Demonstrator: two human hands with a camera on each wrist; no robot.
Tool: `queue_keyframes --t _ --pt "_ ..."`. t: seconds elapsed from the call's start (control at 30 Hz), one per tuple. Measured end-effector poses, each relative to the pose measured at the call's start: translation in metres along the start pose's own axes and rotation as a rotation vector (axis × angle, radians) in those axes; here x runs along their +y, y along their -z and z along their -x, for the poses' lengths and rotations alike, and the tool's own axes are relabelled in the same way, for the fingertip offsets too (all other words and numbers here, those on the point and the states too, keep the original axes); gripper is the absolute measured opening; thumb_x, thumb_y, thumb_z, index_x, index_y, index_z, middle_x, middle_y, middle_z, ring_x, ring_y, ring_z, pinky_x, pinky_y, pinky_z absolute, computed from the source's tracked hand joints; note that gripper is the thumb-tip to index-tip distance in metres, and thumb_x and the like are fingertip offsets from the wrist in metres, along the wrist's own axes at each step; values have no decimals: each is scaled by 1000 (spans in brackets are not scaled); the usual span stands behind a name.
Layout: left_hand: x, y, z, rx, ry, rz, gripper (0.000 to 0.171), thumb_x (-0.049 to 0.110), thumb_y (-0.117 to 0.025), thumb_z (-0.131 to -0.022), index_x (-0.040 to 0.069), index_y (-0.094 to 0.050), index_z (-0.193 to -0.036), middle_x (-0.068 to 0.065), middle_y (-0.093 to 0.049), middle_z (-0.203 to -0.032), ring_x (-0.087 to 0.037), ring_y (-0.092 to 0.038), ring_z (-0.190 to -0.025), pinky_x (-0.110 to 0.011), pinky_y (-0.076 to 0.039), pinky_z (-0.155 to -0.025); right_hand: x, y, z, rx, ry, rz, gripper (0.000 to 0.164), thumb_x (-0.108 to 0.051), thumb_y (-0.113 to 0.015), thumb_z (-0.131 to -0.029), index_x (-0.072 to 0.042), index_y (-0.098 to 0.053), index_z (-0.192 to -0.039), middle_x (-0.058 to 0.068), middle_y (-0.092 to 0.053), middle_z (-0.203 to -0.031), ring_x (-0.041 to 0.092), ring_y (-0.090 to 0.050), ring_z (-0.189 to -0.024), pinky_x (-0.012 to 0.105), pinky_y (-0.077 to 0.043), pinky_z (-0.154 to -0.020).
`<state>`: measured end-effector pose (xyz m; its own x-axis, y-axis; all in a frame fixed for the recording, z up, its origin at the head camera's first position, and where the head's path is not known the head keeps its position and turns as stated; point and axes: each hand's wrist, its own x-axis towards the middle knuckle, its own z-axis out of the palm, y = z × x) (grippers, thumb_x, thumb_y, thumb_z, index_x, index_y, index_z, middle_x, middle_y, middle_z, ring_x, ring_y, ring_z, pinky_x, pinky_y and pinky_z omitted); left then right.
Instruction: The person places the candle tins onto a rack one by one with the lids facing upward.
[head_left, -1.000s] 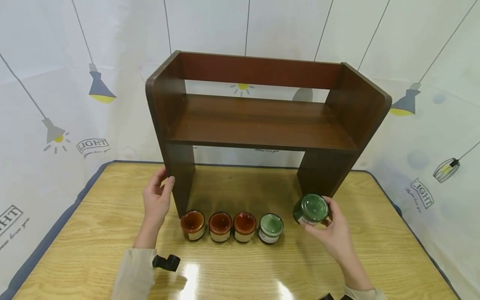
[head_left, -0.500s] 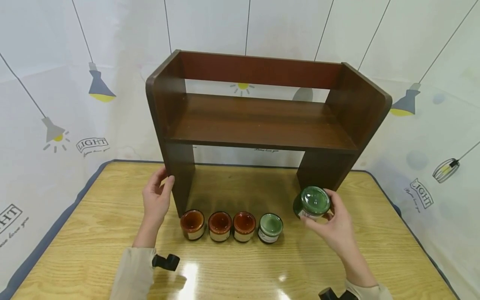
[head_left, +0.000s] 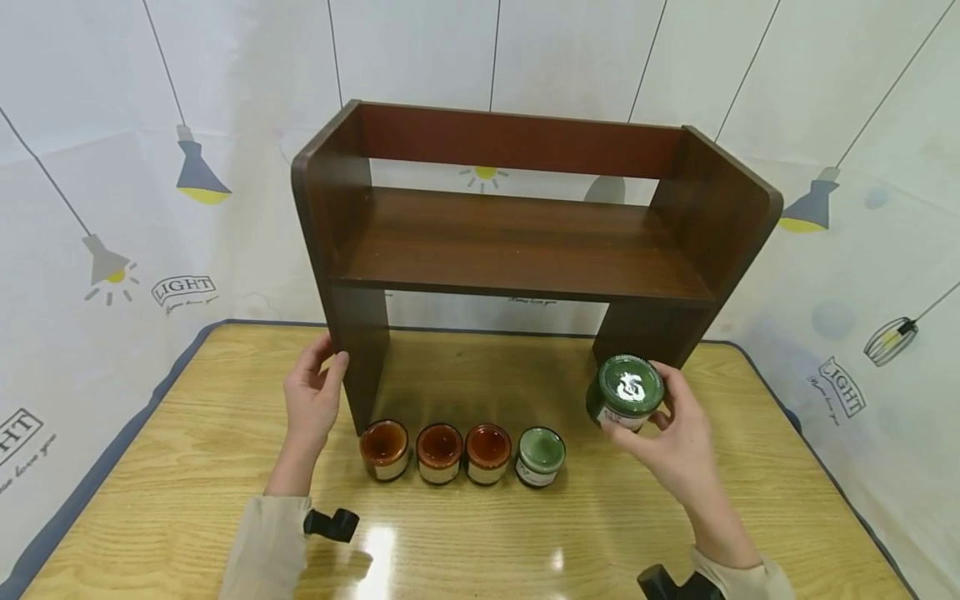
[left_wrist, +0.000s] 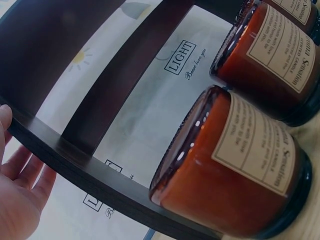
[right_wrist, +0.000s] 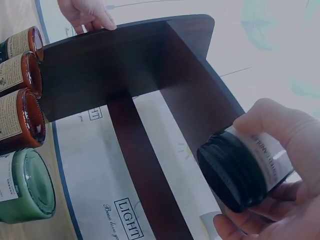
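Observation:
In the head view my right hand (head_left: 675, 442) grips a green glass candle jar (head_left: 626, 390), held in front of the shelf's right side panel; part of its pale label shows. Its dark ridged end faces the right wrist camera, thumb on the label and fingers beneath. At the other side, my left hand (head_left: 313, 392) touches the front edge and outer face of the left panel of the brown wooden shelf (head_left: 517, 246), fingers fairly straight. A second green candle jar (head_left: 541, 457) stands on the table, right of three amber candle jars (head_left: 487, 454) (head_left: 439, 453) (head_left: 385, 450) in the same row.
The two-tier shelf stands towards the back of the wood-grain table (head_left: 465, 533), with an open space under its middle board. Behind hangs a white sheet printed with lamps (head_left: 202, 171). A black wrist camera mount (head_left: 332, 525) sits on the left sleeve.
My right hand has raised the green candle jar and moved it slightly further from me, tilting it a little. The left hand and the row of jars look unchanged.

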<state>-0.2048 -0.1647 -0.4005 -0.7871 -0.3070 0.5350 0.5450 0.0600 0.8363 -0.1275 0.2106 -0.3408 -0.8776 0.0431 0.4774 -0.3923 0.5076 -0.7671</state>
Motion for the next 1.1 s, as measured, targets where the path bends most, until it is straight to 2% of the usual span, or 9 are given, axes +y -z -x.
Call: queue_keyframes --t 0.17,0.37,0.43,0.6,0.73,0.93,1.1 --pt "17 -3 2 -11 -5 -7 28 -13 -51 -89 -23 -49 -115 16 -61 -99 -2 -55 -97 -13 -46 -80 -5 0 -2 18 50 7 70 7 -81 -60 -1 -51 -123 -9 -54 -104 5 -49 -91 9 -43 -72" --pt "-1 2 0 -2 17 -16 29 -12 -52 -89 -20 -50 -117 17 -60 -101 -3 -54 -99 -13 -46 -80 -15 1 -9 23 133 -58 69 11 -78 -58 0 -53 -121 -9 -54 -103 10 -47 -84 14 -42 -64" --pt "-8 3 -1 2 24 -21 29 -11 -53 -89 -19 -51 -118 17 -60 -101 -3 -55 -99 -13 -46 -80 -18 1 -13 14 174 -84 71 13 -77 -57 2 -52 -122 -7 -54 -105 11 -49 -86 14 -42 -66" --pt "-11 5 -1 6 23 -22 29 -7 -55 -90 -16 -53 -117 14 -61 -102 -6 -55 -100 -14 -46 -81 -25 2 -21 -16 282 -132 74 18 -76 -53 7 -49 -122 -4 -54 -109 10 -51 -88 13 -43 -72" --pt "-10 5 -1 8 19 -13 28 -5 -55 -90 -15 -54 -117 9 -61 -103 -7 -55 -101 -14 -46 -82 -31 1 -25 -22 298 -168 74 19 -75 -54 8 -48 -122 -2 -54 -108 11 -52 -87 14 -44 -72" --pt "-10 5 -1 10 21 -13 28 -6 -55 -90 -15 -54 -117 6 -62 -104 -9 -55 -101 -13 -46 -81 -43 -1 -33 -35 307 -292 72 25 -71 -54 13 -41 -118 5 -50 -111 15 -51 -89 15 -46 -72" --pt "-11 4 -2 7 20 -15 28 -6 -55 -90 -15 -54 -117 6 -62 -103 -7 -55 -99 -14 -46 -82 -51 -2 -38 -63 335 -278 70 24 -72 -54 13 -45 -118 5 -52 -109 14 -51 -86 15 -48 -69"
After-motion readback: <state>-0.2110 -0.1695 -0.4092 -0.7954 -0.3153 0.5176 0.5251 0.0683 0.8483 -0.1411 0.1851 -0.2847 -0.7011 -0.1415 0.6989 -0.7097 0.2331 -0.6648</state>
